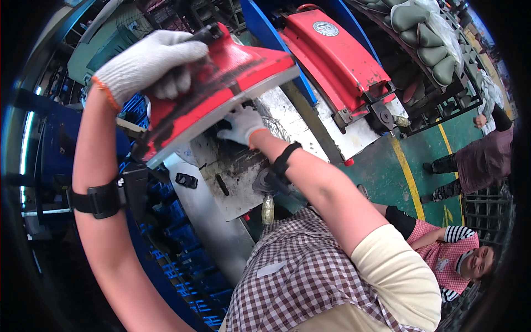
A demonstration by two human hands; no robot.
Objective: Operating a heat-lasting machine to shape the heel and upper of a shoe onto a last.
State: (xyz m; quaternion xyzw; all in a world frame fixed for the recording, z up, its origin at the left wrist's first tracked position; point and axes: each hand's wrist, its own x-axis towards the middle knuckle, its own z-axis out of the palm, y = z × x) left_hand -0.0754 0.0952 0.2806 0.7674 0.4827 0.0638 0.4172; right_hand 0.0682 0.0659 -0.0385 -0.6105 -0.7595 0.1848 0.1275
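1. Housing of red-painted metal, wedge-shaped and scuffed black [243,58], stands tilted at upper left; its long axis slants from lower left to upper right, and its flat, pale metal lower edge [193,134] faces the wearer's chest.
2. The left hand, in a white knitted glove with an orange cuff hem [152,63], lies on the housing's far upper side, fingers curled against the red metal in a closed hold, beside a short black cylindrical fitting [209,34].
3. The right hand, in a matching white knitted glove [246,126], is just beneath the pale edge, reaching inward across the housing's long axis. Its thumb stands apart from the fingers; the fingertips are partly hidden, so I cannot tell whether they hold anything.
4. Of the two, the right hand is nearer the stained, whitish flat worktop [301,135]; the left is higher, on the housing itself. Beside the right hand lies a loose tangle of thin, pale strands [275,128].
5. Nearer the wearer, a stubby handle wrapped in shiny yellowish film [267,210] hangs at the worktop's front, and a small black rounded-rectangular fitting [186,180] sits on smooth grey metal.
6. To the right stands a second red metal machine, ridged and glossy [332,55], then racked grey-green, smoothly rounded pieces [409,19].
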